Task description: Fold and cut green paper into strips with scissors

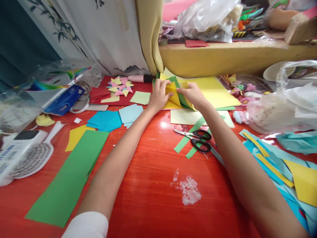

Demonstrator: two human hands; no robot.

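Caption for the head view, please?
Left hand and right hand pinch a folded yellow sheet on a red table, scissors nearby.

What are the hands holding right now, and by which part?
Both hold a yellow paper sheet atop the yellow and green stack: the left hand pinches its left edge, the right hand its right edge.

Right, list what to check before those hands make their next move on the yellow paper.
1. Grip of left hand on yellow sheet: ok.
2. Grip of right hand on the same sheet: ok.
3. The green sheet beneath is free of the grip: cannot tell.
4. The scissors are clear of the right forearm: not ok, they lie close beside it.
5. Scissor blades shut: ok.
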